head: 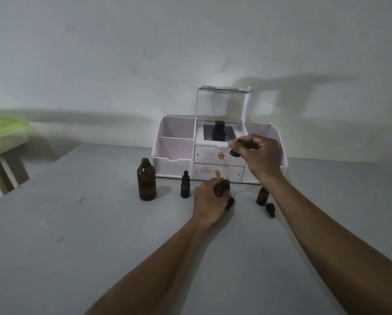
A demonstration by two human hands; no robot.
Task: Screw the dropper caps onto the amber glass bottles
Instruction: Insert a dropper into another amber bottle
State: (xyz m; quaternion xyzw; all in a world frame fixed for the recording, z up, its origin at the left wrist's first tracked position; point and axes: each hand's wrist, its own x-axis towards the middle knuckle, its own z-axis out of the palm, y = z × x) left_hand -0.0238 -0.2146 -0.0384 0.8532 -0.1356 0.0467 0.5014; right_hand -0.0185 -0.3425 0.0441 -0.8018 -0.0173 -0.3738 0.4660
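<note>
My left hand (209, 200) is wrapped around a small amber bottle (223, 187) standing on the grey table. Raised above it, my right hand (257, 155) pinches a black dropper cap (233, 153) whose clear glass tube hangs down toward the bottle. A second black dropper cap (231, 203) lies on the table just right of my left hand. Another small open amber bottle (262, 196) stands to the right, a loose dropper cap (270, 209) lying beside it. To the left stand a capped small amber bottle (185, 188) and a large amber bottle (146, 180).
A white cosmetic organiser (174, 146) with two gold-knobbed drawers, open side compartments and a raised lid stands against the wall behind the bottles; a dark object (218, 130) sits in its middle well. A green-topped table (1, 130) is at far left.
</note>
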